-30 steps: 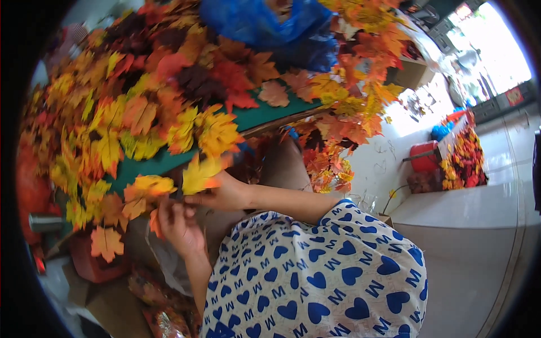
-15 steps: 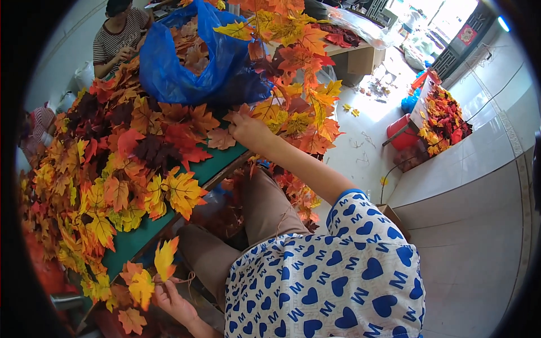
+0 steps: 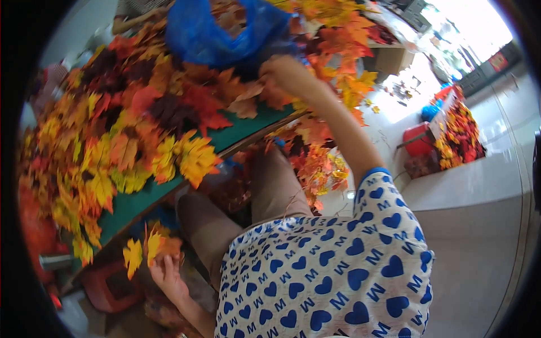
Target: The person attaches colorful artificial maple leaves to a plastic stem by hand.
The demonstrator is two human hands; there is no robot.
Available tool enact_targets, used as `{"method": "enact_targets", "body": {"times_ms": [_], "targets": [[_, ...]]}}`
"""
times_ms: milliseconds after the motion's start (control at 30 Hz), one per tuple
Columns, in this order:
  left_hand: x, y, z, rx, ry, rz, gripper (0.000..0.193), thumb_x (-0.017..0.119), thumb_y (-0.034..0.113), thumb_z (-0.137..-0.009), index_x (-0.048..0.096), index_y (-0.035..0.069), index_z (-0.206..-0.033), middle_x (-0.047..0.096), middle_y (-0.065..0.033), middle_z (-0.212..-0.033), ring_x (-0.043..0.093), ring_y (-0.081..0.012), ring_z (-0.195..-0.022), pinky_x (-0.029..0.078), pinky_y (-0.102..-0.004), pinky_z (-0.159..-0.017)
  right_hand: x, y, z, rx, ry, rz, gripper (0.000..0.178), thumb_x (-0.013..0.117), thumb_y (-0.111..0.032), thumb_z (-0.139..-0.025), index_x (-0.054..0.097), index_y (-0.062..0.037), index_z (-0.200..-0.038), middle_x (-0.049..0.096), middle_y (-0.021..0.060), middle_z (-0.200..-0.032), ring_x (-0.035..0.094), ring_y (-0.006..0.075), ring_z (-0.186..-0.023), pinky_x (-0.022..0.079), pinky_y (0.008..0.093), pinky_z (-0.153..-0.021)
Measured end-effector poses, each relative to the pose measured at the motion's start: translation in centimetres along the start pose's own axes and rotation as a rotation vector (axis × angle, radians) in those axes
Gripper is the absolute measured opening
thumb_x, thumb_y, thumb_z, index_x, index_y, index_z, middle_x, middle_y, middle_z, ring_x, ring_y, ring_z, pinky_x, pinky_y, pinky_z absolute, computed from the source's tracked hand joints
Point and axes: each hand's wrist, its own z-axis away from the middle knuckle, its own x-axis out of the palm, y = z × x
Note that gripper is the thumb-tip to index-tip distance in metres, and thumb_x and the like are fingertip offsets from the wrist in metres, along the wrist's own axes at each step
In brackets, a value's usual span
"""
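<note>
With the middle of the head view as the centre of the clock, the left hand [image 3: 169, 277] is between 7 and 8 o'clock. Its fingers are bent and grip a small bunch [image 3: 163, 245] of orange and yellow leaves. This bunch is at 8 o'clock, off the front edge of the green table [image 3: 135, 204]. A yellow leaf [image 3: 133, 258] hangs at its left side; I cannot tell if it is joined there.

The right hand [image 3: 286, 73] is near 12 o'clock, just beside the blue bag [image 3: 189, 39] at 11 o'clock. Its fingers are bent over an orange leaf [image 3: 276, 97], but the hand is blurred, so I cannot tell if they close on it or only touch it.

To do this reach well, I think the fingers should take a single leaf by its stem, because the thin blade could crease. In the heap [image 3: 84, 152], from 9 to 11 o'clock, leaves overlap and could come up together; a slow lift should separate them. The wrist should pass clear of the bag. The left fingers should press lightly, close to the stems, so that the bunch neither turns nor catches on the table edge.
</note>
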Motion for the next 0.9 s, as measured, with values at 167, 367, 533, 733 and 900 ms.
{"method": "enact_targets", "body": {"times_ms": [167,367,533,733,900], "targets": [[-1.0,0.0,-0.8,0.367,0.078,-0.548,0.031,0.056,0.001,-0.087,0.050,0.001,-0.118,0.058,-0.0069,-0.100,0.058,-0.0145,-0.077,0.054,-0.0322,-0.071,-1.6,0.9,-0.8,0.021,0.346,-0.084,0.014,0.064,-0.010,-0.076,0.068,-0.0060,-0.089,0.064,0.0119,-0.080,0.062,0.0282,-0.079,0.049,0.0348,-0.069],[-1.6,2.0,1.7,-0.006,0.302,-0.071,0.039,0.058,0.004,-0.087,0.050,0.006,-0.125,0.055,-0.0021,-0.096,0.056,-0.0123,-0.074,0.051,-0.0241,-0.066,0.4,-5.1,-1.5,0.541,0.659,-0.835,0.017,0.068,-0.015,-0.081,0.068,0.0002,-0.088,0.065,0.0034,-0.074,0.057,0.0080,-0.060,0.044,0.0221,-0.054],[1.3,0.9,-1.0,0.071,-0.064,0.273,0.049,0.053,0.002,-0.089,0.039,0.003,-0.135,0.047,-0.0012,-0.094,0.045,-0.0114,-0.083,0.041,-0.0249,-0.074,3.9,-16.5,1.2,0.582,0.345,-1.579,0.009,0.065,-0.007,-0.083,0.064,-0.0030,-0.091,0.063,0.0014,-0.082,0.056,0.0066,-0.069,0.043,0.0193,-0.057],[4.6,1.5,-0.8,0.025,-0.004,0.208,0.044,0.054,-0.002,-0.087,0.043,0.002,-0.129,0.055,-0.0046,-0.094,0.056,-0.0154,-0.081,0.049,-0.0296,-0.075,7.6,-28.2,2.7,0.704,-0.215,-1.875,0.013,0.067,-0.002,-0.078,0.065,-0.0003,-0.091,0.065,0.0063,-0.082,0.062,0.0127,-0.069,0.052,0.0263,-0.064],[3.2,0.4,-1.2,0.130,0.076,0.130,0.035,0.054,0.002,-0.088,0.047,0.003,-0.122,0.056,-0.0077,-0.111,0.054,-0.0126,-0.084,0.047,-0.0250,-0.077,11.9,-33.0,4.0,0.427,-0.065,-1.885,0.025,0.073,-0.008,-0.074,0.062,-0.0016,-0.095,0.064,0.0014,-0.089,0.059,0.0078,-0.080,0.050,0.0245,-0.071]]}}
